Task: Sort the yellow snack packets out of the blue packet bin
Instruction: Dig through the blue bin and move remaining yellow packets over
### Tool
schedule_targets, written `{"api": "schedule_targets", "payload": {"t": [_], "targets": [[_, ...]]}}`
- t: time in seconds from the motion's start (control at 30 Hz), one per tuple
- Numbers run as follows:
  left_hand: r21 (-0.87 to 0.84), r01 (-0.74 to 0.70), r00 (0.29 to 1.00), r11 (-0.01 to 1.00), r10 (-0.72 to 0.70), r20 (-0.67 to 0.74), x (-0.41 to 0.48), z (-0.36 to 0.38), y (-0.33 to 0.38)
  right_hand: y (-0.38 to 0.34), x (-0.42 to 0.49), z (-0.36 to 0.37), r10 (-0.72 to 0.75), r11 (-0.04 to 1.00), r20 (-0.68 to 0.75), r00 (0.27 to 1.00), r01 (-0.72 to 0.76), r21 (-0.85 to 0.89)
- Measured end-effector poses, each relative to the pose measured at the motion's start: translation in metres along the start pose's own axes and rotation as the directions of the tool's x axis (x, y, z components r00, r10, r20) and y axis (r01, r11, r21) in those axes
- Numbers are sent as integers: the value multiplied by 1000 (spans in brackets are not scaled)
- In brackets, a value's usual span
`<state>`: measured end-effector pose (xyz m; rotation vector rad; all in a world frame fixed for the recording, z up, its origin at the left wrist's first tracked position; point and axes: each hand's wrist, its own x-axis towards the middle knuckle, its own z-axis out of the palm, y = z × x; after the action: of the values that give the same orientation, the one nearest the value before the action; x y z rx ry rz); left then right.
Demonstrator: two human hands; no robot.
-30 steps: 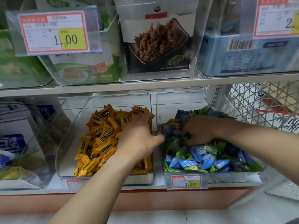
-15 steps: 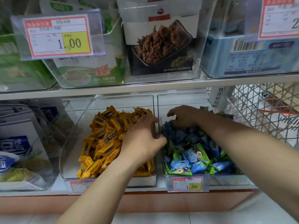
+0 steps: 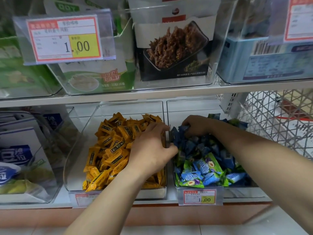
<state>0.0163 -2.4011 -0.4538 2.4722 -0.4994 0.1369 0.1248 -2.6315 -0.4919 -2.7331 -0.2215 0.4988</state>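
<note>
**Lower shelf, two clear bins side by side, centre of frame.**

Yellow bin, centre left: heaped with yellow packets, piled higher toward the back.

Blue bin, centre right: blue packets at the back, green-and-blue ones at the front, a price tag on its front rim. We see no yellow packet on its surface. Any stray would be buried or under the hand.

Left hand: laid on the yellow heap against the shared wall, fingers fairly straight, thumb across the wall into the blue bin. We read it as released; nothing shows in it.

Right hand: at the back left corner of the blue bin, fingers curled down among the blue packets. The tips are hidden, so we cannot tell whether they pinch a packet or only rake.

Step in hand, as we judge it: the search, not the transfer. The right hand digs at the back for strays while the left rests at the wall.

Next move, as we judge it: turn over the back layer until yellow shows, pinch that one packet alone, lift it over the wall and drop it on the yellow heap. The wrappers look slick and loosely piled, so raking may push blue ones over the front rim or across the wall.
</note>
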Motion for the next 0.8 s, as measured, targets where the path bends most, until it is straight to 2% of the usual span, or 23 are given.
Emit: {"api": "schedule_targets", "payload": {"t": [0.13,0.27,0.37,0.4,0.57,0.67,0.8], "targets": [[-4,-10,1000,1000,10,16,0,-1,-1,-5,-24,-14,-28,958,-113,993,59,281],[4,-3,1000,1000,3,15,2,-3,1,-14,-63,-30,-16,864,-221,975,124,488],[124,-98,987,987,113,-117,0,-1,11,-25,-100,-38,-34,779,-253,967,184,599],[111,-132,979,985,147,-141,0,0,17,-28,-112,-38,-49,745,-248,967,201,636],[-315,-192,977,929,210,23,0,6,44,-33,-153,-20,-127,557,-269,955,293,777],[-393,-201,976,897,218,-1,-2,8,50,-30,-162,-11,-140,452,-285,948,317,834],[-470,-109,992,876,128,9,-6,11,58,-24,-167,-4,-85,393,-325,942,331,858]]}}
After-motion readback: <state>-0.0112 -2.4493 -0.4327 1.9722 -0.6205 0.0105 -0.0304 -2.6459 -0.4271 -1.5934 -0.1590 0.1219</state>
